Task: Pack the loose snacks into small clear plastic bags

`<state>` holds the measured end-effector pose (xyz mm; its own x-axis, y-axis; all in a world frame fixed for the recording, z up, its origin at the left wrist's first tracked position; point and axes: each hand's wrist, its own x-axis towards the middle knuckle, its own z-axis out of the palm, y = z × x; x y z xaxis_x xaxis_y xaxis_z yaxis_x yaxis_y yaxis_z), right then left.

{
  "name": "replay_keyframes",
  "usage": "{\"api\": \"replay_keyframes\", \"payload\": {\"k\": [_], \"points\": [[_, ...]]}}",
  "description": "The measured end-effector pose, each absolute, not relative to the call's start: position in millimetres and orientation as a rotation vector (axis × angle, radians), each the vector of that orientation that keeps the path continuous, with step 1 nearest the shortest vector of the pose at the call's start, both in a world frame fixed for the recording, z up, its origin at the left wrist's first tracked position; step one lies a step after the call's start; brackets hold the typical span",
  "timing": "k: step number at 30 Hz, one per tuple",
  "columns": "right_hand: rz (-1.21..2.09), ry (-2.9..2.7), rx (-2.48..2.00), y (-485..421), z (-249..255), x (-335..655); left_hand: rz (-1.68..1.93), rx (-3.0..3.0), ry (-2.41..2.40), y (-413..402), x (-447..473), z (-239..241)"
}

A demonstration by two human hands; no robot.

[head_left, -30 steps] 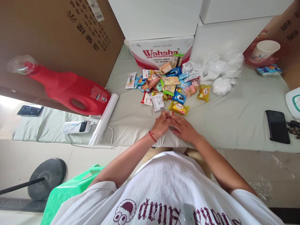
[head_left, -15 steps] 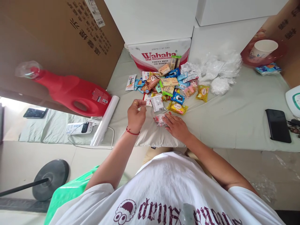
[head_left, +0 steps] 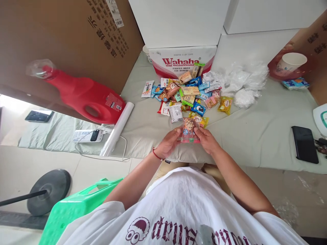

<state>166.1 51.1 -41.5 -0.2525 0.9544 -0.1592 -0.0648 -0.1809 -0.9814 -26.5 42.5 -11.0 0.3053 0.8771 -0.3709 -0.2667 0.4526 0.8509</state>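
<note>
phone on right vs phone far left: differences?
The black phone lies on the grey-green sheet near the right edge, screen dark. The left phone lies beyond the red jug, on the far side of it, and its screen reflects light. Both lie flat, face up, away from both hands.

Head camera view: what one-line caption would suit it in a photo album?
Both hands, left hand and right hand, hold a small snack packet before a pile of snacks on a cloth-covered table.
</note>
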Motion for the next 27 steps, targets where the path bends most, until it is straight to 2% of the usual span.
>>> {"api": "replay_keyframes", "payload": {"k": [2, 5, 10, 12, 16, 20, 23, 27], "points": [[1.653, -1.128, -1.159, 41, -50, 165, 0.848, 0.678, 0.938, 46, -9, -14], [1.602, -1.176, -1.227, 30, -59, 168, 0.92, 0.638, 1.01, 48, 16, -25], [1.086, -1.599, -1.433, 23, -40, 200, 0.884, 0.847, 0.975, 44, 44, -27], [1.056, -1.627, -1.445, 23, -27, 222, 0.817, 0.984, 0.985, 44, 45, -23], [1.174, -1.103, -1.519, 41, -13, 302, 0.862, 1.411, 1.184, 50, 21, -24], [0.886, -0.455, -1.626, 94, -21, 418, 1.066, 1.818, 1.584, 50, -34, -39], [0.762, -0.285, -1.736, 146, -28, 488, 0.98, 2.028, 1.809, 39, -78, -60], [0.697, -0.324, -1.755, 219, -35, 536, 0.807, 2.16, 1.894, 22, -112, -87]]}}
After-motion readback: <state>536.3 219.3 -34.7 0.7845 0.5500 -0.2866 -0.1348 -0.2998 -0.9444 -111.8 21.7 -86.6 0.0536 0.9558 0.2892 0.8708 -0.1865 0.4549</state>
